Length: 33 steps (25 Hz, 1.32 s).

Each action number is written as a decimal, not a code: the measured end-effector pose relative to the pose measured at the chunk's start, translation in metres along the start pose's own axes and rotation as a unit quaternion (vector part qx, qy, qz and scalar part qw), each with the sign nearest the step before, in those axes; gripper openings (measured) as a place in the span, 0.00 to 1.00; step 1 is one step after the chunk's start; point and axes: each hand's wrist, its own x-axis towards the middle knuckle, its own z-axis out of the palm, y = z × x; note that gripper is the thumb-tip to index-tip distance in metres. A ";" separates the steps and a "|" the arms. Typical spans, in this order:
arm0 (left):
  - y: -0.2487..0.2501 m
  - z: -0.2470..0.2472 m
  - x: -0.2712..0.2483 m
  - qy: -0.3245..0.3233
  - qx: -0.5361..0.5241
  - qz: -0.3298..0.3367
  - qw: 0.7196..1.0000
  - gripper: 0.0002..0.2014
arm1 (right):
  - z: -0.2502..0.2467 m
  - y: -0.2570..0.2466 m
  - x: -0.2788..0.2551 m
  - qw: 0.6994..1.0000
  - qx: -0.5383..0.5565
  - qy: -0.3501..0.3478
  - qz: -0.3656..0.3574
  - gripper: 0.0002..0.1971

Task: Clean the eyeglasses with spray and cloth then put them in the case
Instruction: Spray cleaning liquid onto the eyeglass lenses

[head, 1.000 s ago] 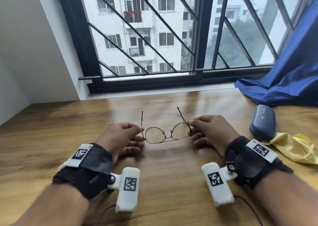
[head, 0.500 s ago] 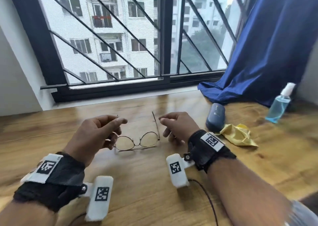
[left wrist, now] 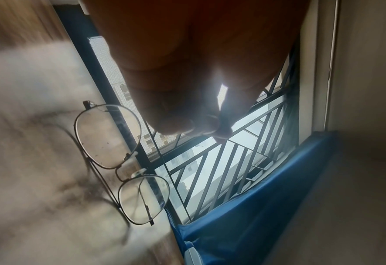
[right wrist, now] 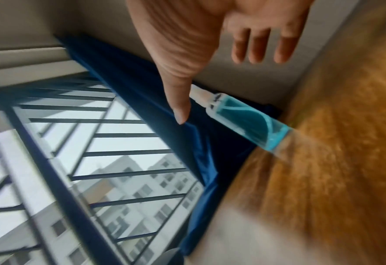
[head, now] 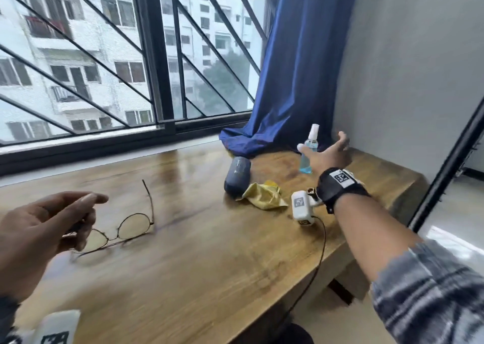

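Observation:
The thin-framed eyeglasses (head: 123,230) lie on the wooden table (head: 209,265), one temple sticking up toward the window. My left hand (head: 78,213) hovers over their left lens with fingers loosely curled and thumb near forefinger. The left temple is hidden behind it, so a hold cannot be told. In the left wrist view the eyeglasses (left wrist: 119,152) sit below the fingertips (left wrist: 171,125). My right hand (head: 322,144) is spread wide just short of the blue spray bottle (head: 307,158), not touching it. The spray bottle (right wrist: 248,122) stands upright between thumb and fingers (right wrist: 255,50). The blue case (head: 237,176) and yellow cloth (head: 264,195) lie between.
A blue curtain (head: 288,95) hangs behind the bottle and pools on the table. A grey wall (head: 406,82) stands just right of the bottle. The barred window (head: 131,82) runs along the far edge. The table's right edge (head: 366,228) drops to the floor.
My right hand let go of the eyeglasses and swung right to the spray bottle, opening wide. The left hand lifted a little. The view turned right.

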 end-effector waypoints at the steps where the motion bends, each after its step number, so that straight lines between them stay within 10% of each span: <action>1: -0.001 0.000 0.000 0.000 -0.003 0.004 1.000 0.29 | 0.008 0.007 0.011 0.997 -0.025 -0.060 0.041 0.59; 3: -0.002 -0.002 -0.002 0.004 -0.014 0.013 1.000 0.33 | 0.019 0.014 0.026 0.986 -0.001 -0.148 0.081 0.60; 8: -0.002 -0.012 -0.003 -0.005 -0.038 0.061 0.997 0.43 | 0.041 0.009 0.041 0.986 0.026 -0.157 0.050 0.24; 12: 0.008 -0.015 -0.010 0.003 -0.052 0.080 0.995 0.34 | 0.048 -0.056 -0.004 0.969 0.179 -0.168 -0.017 0.13; 15: 0.020 -0.017 -0.016 0.032 -0.085 0.088 0.992 0.24 | 0.046 -0.135 -0.097 0.849 0.370 -0.369 -0.076 0.07; 20: 0.037 -0.021 -0.021 0.040 -0.124 0.112 0.985 0.35 | 0.040 -0.180 -0.251 0.633 0.292 -0.696 -0.174 0.12; 28: 0.034 -0.012 -0.021 -0.008 -0.182 0.096 0.979 0.17 | 0.056 -0.155 -0.293 0.464 0.299 -0.834 -0.015 0.12; 33: 0.032 -0.014 -0.016 -0.001 -0.218 0.105 0.970 0.13 | 0.058 -0.153 -0.291 0.438 0.301 -0.847 0.009 0.12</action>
